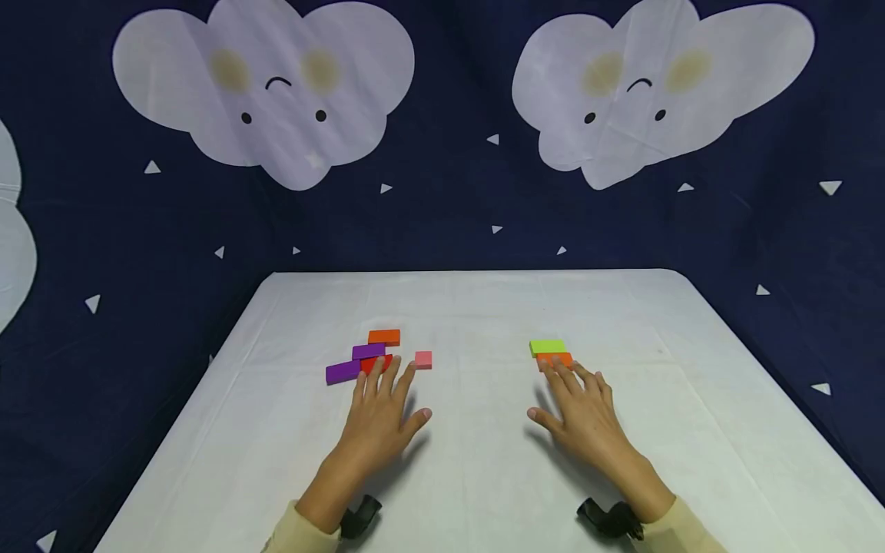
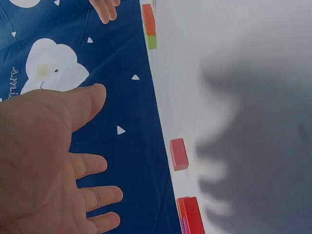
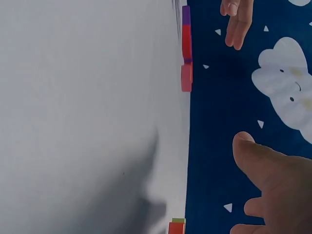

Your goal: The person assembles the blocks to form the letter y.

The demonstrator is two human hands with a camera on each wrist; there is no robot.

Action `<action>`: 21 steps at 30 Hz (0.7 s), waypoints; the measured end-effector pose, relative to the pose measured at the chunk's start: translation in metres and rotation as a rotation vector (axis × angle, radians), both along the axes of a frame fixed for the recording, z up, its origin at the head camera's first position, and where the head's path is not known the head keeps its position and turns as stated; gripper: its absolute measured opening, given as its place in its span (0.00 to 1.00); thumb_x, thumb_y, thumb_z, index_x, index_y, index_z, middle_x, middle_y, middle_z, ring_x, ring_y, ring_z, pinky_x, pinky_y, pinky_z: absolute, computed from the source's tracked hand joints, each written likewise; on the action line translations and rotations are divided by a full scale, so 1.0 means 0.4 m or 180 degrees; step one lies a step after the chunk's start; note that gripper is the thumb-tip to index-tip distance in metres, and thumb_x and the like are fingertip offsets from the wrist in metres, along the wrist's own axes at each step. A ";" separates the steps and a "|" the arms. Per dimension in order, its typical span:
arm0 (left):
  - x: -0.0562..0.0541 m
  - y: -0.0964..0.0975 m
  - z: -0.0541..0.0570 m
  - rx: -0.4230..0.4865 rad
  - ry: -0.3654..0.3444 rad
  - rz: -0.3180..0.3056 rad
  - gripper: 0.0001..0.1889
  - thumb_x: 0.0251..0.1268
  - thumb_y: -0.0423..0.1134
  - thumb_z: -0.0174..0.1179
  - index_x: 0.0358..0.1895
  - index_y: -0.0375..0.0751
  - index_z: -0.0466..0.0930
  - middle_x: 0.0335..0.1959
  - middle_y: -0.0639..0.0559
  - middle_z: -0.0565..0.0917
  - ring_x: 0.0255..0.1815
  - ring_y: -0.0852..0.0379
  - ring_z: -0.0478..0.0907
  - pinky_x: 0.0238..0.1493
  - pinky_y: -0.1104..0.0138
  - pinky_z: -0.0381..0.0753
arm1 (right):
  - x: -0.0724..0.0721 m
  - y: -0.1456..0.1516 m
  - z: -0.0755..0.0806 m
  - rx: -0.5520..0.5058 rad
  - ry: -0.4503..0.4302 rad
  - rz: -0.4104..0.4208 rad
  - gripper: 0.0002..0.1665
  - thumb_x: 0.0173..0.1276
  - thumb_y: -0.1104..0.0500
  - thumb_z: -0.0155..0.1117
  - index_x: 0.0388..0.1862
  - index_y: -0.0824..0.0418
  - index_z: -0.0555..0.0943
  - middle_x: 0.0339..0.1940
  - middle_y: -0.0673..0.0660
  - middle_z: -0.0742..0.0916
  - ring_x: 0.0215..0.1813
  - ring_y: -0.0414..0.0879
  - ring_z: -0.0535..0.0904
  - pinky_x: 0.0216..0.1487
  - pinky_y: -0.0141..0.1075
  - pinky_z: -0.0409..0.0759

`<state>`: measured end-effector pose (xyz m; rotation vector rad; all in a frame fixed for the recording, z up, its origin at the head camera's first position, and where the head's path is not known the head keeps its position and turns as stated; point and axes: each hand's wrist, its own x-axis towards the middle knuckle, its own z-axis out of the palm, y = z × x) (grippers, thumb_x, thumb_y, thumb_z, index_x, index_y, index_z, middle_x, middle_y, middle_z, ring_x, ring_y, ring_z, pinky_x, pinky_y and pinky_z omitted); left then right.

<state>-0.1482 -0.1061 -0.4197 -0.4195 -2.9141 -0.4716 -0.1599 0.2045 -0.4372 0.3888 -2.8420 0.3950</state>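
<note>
My left hand (image 1: 376, 426) hovers over the white table with its fingers spread and holds nothing. Its fingertips are nearest a cluster of small blocks: a red block (image 1: 369, 365), partly hidden by the fingers, two purple blocks (image 1: 343, 373) and an orange block (image 1: 384, 337). A pink block (image 1: 423, 359) sits just right of that cluster. On the other side my right hand (image 1: 588, 418) is likewise spread above the table, gripping nothing. Beyond its fingertips lie an orange block (image 1: 555, 360), partly covered in the head view, and a lime green block (image 1: 547, 348) touching it.
The white cloth-covered table (image 1: 477, 461) ends at a dark blue curtain (image 1: 442, 207) printed with clouds and triangles. A black strap-like device (image 1: 360, 516) sits at the left wrist and another black device (image 1: 610, 519) at the right wrist.
</note>
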 end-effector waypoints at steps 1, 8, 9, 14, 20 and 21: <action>-0.004 -0.001 0.000 -0.0003 -0.0014 0.0002 0.38 0.61 0.57 0.57 0.72 0.44 0.58 0.73 0.41 0.59 0.76 0.39 0.47 0.72 0.42 0.45 | -0.002 0.002 0.000 -0.0025 0.0020 0.0014 0.46 0.57 0.40 0.67 0.70 0.58 0.64 0.67 0.63 0.73 0.69 0.67 0.60 0.65 0.65 0.49; -0.029 -0.006 -0.005 0.0030 -0.0029 -0.0039 0.38 0.60 0.56 0.58 0.71 0.44 0.59 0.72 0.41 0.62 0.75 0.39 0.50 0.72 0.43 0.48 | -0.023 0.018 -0.009 -0.0127 0.0155 0.0081 0.45 0.56 0.43 0.68 0.69 0.60 0.66 0.66 0.63 0.75 0.66 0.66 0.64 0.62 0.61 0.56; -0.033 -0.007 -0.006 0.0047 -0.0024 -0.0054 0.38 0.60 0.56 0.59 0.71 0.44 0.59 0.71 0.42 0.63 0.75 0.39 0.51 0.72 0.44 0.49 | -0.026 0.021 -0.010 -0.0143 0.0176 0.0090 0.45 0.56 0.43 0.68 0.69 0.60 0.66 0.66 0.63 0.75 0.65 0.66 0.65 0.61 0.60 0.56; -0.053 -0.012 -0.011 0.0130 -0.0074 -0.0151 0.37 0.61 0.54 0.59 0.70 0.42 0.61 0.70 0.41 0.64 0.75 0.39 0.52 0.72 0.45 0.50 | -0.043 0.035 -0.016 -0.0195 0.0188 0.0156 0.44 0.57 0.44 0.68 0.69 0.59 0.65 0.65 0.64 0.76 0.63 0.65 0.66 0.59 0.58 0.59; -0.085 -0.020 -0.014 0.0187 0.0004 -0.0230 0.34 0.60 0.51 0.61 0.67 0.41 0.65 0.69 0.41 0.67 0.73 0.39 0.55 0.71 0.45 0.54 | -0.060 0.049 -0.018 -0.0332 0.0031 0.0188 0.43 0.57 0.46 0.68 0.69 0.57 0.65 0.62 0.64 0.77 0.61 0.64 0.68 0.57 0.56 0.61; -0.089 -0.021 -0.014 0.0200 0.0013 -0.0229 0.34 0.60 0.51 0.61 0.67 0.41 0.65 0.68 0.42 0.67 0.73 0.40 0.55 0.71 0.45 0.55 | -0.063 0.052 -0.018 -0.0358 0.0010 0.0190 0.42 0.57 0.46 0.69 0.68 0.57 0.66 0.62 0.64 0.77 0.61 0.64 0.68 0.57 0.56 0.61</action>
